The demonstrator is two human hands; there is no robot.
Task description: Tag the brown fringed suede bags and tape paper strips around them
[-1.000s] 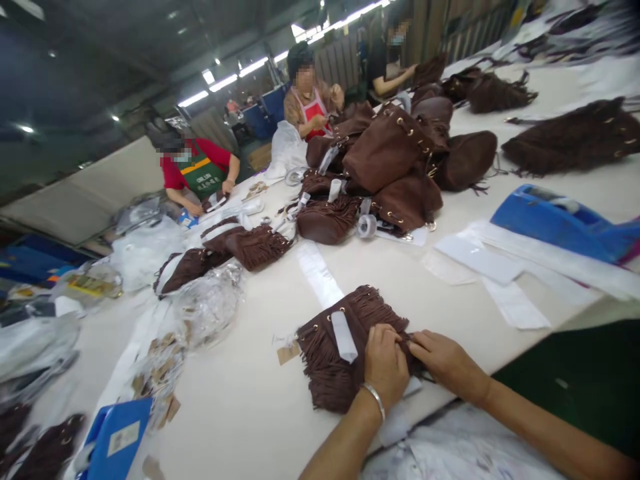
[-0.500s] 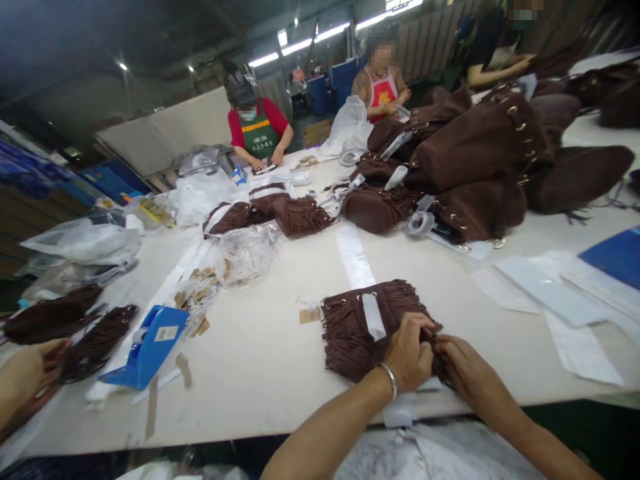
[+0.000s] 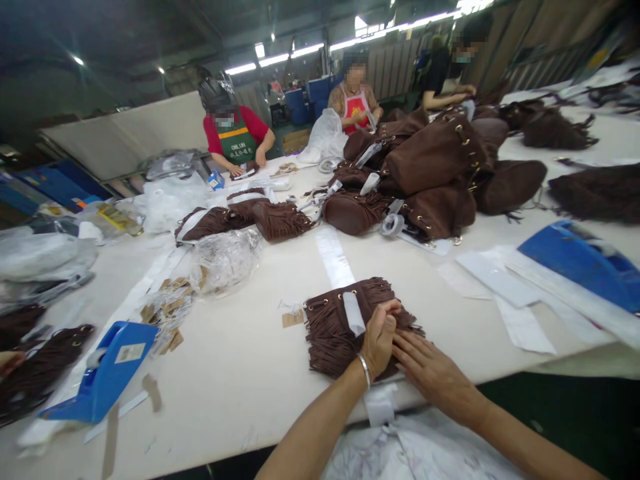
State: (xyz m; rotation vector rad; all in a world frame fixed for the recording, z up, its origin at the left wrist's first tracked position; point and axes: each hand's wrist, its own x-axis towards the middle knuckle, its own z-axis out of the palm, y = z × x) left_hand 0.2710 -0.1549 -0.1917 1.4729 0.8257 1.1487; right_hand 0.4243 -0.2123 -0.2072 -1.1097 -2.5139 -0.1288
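A dark brown fringed bag (image 3: 325,327) lies flat on the table before me, with a white strip around its middle and metal eyelets along its upper part. My left hand (image 3: 379,339), with a silver bracelet at the wrist, rests on the bag's right half, fingers extended together. Flat against the fringe at the lower right lies my right hand (image 3: 433,367), its fingers stretched out and close to the left hand. The bag's surface beneath both hands is hidden. A tan tag (image 3: 293,319) on white string lies at the bag's left edge.
Blue tape dispensers stand left (image 3: 107,373) and right (image 3: 580,260). Brown bags (image 3: 425,160) are heaped at the back right. Tags (image 3: 167,310) lie beside clear plastic (image 3: 227,260). Co-workers sit across the table (image 3: 270,400); another person's hand (image 3: 10,362) shows at far left.
My fingers were pinching at the bag's right edge; now the right hand lies flat on the fringe and the left has uncurled. The view has turned right, bringing the right-hand tape dispenser into fuller sight.
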